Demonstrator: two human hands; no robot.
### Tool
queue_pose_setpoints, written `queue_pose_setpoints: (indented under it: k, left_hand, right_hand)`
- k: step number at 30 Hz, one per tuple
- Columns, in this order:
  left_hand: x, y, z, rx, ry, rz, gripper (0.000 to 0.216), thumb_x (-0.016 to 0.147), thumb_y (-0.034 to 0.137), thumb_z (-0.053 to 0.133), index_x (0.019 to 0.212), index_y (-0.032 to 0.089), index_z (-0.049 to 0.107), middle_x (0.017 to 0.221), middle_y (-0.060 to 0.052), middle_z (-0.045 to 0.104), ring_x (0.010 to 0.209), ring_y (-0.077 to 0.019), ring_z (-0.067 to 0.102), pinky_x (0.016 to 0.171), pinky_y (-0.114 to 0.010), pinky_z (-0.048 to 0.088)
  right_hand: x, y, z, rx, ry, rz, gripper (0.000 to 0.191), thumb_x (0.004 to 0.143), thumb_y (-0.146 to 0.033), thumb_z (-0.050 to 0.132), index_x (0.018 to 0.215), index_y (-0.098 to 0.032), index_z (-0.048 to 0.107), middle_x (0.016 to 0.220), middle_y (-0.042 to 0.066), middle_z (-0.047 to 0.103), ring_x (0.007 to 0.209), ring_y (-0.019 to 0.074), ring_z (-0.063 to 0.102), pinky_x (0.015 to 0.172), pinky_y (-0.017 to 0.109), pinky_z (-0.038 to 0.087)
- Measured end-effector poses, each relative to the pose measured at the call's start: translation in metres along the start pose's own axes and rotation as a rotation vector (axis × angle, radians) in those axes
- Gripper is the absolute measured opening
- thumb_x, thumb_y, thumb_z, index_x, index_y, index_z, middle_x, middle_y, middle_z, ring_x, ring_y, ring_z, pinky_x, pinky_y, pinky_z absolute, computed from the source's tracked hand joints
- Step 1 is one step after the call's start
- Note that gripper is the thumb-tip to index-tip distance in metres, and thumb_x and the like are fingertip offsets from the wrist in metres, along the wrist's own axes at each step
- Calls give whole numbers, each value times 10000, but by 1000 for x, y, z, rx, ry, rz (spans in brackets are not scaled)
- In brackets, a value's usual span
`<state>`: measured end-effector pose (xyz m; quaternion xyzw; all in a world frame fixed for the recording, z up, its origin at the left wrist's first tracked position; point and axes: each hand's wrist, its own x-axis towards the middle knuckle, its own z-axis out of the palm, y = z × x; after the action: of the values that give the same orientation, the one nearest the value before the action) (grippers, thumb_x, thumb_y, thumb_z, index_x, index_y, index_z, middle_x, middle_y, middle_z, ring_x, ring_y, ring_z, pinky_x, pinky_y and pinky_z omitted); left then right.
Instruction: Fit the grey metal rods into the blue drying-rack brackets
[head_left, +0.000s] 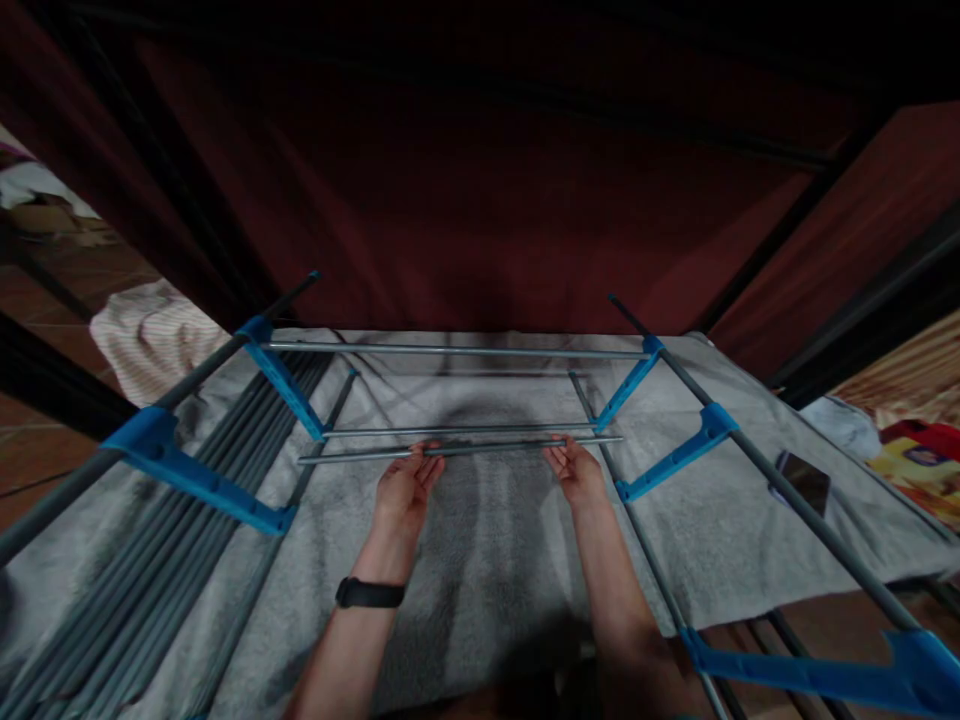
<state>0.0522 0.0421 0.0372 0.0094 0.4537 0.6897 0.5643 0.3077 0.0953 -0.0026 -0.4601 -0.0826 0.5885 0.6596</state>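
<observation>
A thin grey metal rod lies crosswise in front of me, held at both sides. My left hand, with a black band on the wrist, grips it left of centre. My right hand grips it right of centre. The rod sits just below another rod that spans between two blue plastic brackets of a metal rack frame. A further rod crosses at the back. Everything rests over a grey towel.
A bundle of loose grey rods lies on the left. More blue brackets sit on long side poles. A dark phone lies on the towel at right. A dark red cloth wall rises behind.
</observation>
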Motion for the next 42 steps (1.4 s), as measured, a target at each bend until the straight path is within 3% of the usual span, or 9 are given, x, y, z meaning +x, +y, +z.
queue_pose_setpoints:
  k: [8, 13, 21, 27, 32, 42]
  left_hand:
    - [9, 31, -11, -68, 127, 191, 230, 989, 161, 426, 850, 155, 609, 804, -58, 705, 781, -153, 713, 799, -316, 588]
    - [12, 43, -16, -120, 177, 287, 218, 973, 110, 412, 890, 157, 607, 830, -51, 702, 813, -139, 716, 807, -277, 573]
    - [12, 38, -13, -97, 106, 253, 185, 958, 113, 462, 893, 161, 629, 856, -63, 713, 795, -145, 716, 778, -275, 572]
    - [7, 30, -8, -92, 52, 214, 154, 922, 101, 557, 787, 154, 609, 842, -73, 724, 793, -147, 722, 777, -273, 569]
    - [2, 19, -4, -63, 4, 164, 163, 897, 61, 578, 763, 145, 618, 807, -69, 725, 748, -147, 720, 734, -273, 585]
    - [4, 2, -3, -17, -48, 4, 135, 838, 13, 624, 777, 133, 635, 826, -107, 725, 696, -172, 711, 712, -316, 605]
  right_hand:
    - [4, -13, -7, 4, 24, 10, 184, 932, -132, 513, 787, -198, 605, 730, 12, 723, 686, 120, 714, 719, 261, 636]
    - [8, -24, -11, -3, 90, 32, 235, 942, -106, 455, 775, -201, 590, 727, 8, 717, 692, 117, 717, 741, 273, 637]
    - [9, -14, -9, -3, 83, -13, 217, 939, -107, 475, 788, -209, 595, 741, -3, 714, 675, 107, 712, 758, 272, 634]
    - [8, -7, -8, -25, 66, -14, 192, 936, -132, 495, 791, -210, 594, 769, 3, 723, 683, 102, 715, 789, 276, 631]
    - [3, -4, -6, -18, 50, 14, 228, 956, -130, 469, 791, -202, 610, 764, 12, 722, 690, 102, 713, 735, 244, 629]
    - [-15, 14, 7, -42, -86, 50, 120, 905, -133, 596, 815, -198, 641, 823, 27, 756, 775, 134, 738, 797, 273, 635]
